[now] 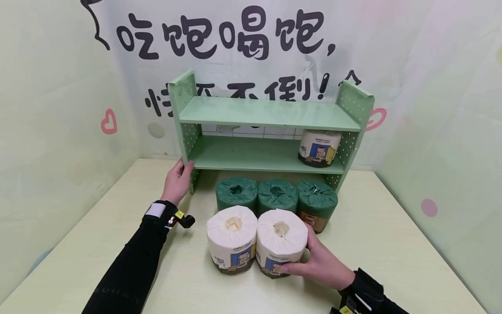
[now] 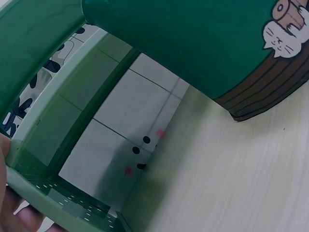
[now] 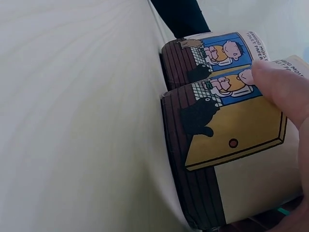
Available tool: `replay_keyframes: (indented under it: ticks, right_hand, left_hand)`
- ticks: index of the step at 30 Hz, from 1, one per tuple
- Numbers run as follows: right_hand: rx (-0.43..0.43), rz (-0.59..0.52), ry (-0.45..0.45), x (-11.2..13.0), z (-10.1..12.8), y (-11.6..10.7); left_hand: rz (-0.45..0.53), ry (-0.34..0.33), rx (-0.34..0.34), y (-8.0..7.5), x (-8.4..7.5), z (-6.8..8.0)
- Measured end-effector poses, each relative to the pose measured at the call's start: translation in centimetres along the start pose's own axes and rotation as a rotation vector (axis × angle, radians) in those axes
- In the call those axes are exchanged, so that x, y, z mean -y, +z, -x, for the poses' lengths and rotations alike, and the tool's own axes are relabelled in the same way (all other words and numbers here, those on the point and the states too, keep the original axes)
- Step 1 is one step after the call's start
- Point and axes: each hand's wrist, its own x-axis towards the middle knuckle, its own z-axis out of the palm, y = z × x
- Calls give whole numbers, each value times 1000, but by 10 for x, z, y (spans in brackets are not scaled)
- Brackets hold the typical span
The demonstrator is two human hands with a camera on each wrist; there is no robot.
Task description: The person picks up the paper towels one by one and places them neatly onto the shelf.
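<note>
The right hand (image 1: 321, 261) grips the right-hand white roll (image 1: 280, 241), thumb on its near side and fingers curled behind its right side. This roll is a squat cylinder in cream paper gathered to a pucker on top, with a brown band at the foot and a blue cartoon panel on its near face. It stands upright on the table (image 1: 392, 253), long axis vertical, pucker pointing up. It touches a second white roll (image 1: 232, 244) on its left, wrapped alike and also upright. Just behind these stand three green-wrapped rolls (image 1: 276, 196) in a row, below the green shelf (image 1: 266, 114). Another white roll (image 1: 319, 148) stands at the right end of the lower board. The left hand (image 1: 178, 181) holds the shelf's left side panel, fingers curled round its near edge.
</note>
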Motion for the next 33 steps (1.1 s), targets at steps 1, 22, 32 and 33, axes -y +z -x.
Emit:
replay_keyframes:
  ticks: [1,22,32,33]
  right_hand:
    - [-1,-3,7,0,0,1]
    - [-70,23,-9,2,1,2]
    - [-90,22,-25,0,2,1]
    - [-90,23,-23,0,2,1]
  left_hand:
    - [-2,-1,-2,0,0,0]
    - [6,-8,0,-1,2,0]
    - [18,-10,9,0,1,-1]
    - [17,-9,7,0,1,-1]
